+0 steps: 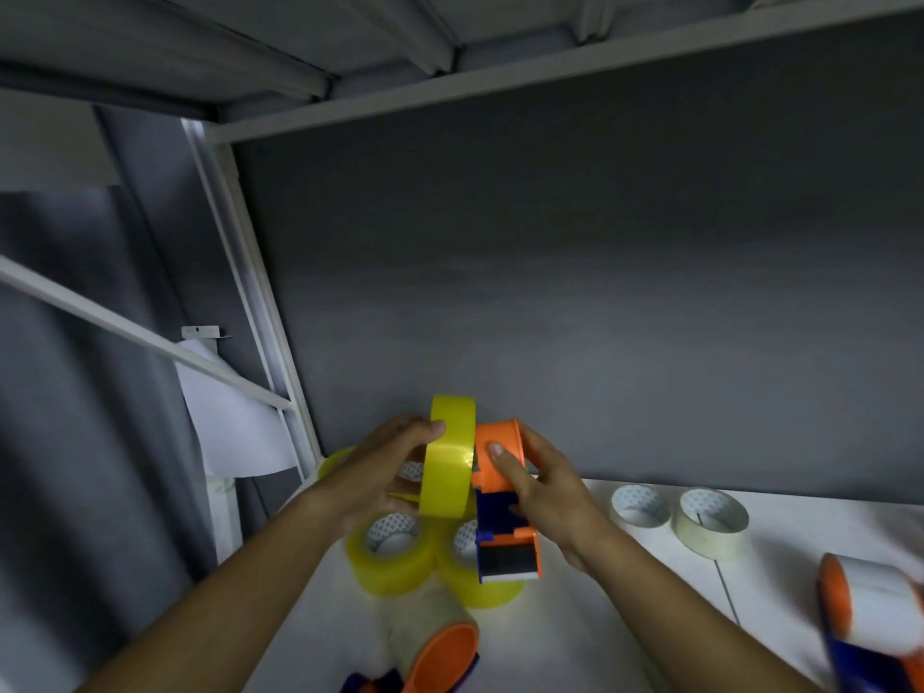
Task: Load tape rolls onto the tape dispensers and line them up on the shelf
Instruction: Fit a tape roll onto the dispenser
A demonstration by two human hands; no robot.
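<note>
Near the back edge of the white shelf (625,617), we hold two things up in the air. Our left hand (380,472) grips a yellow tape roll (447,457) by its rim, standing on edge. Our right hand (545,497) is wrapped around an orange and blue dispenser (500,497). The roll sits right beside the dispenser's round orange hub and looks like it touches it, but it is not pushed on yet. So we think this loading step is only half done.

Under our hands, near the left edge of the shelf, more yellow rolls (390,552) lie flat. Two pale rolls (710,520) lie farther right, near the back edge. They all still wait for a dispenser, we think.

At the front edge, a dispenser with clear tape (435,642) lies down. At the right edge, a dispenser with white tape (870,612) looks loaded. We see no tidy line yet, so lining up is still left to do.
</note>
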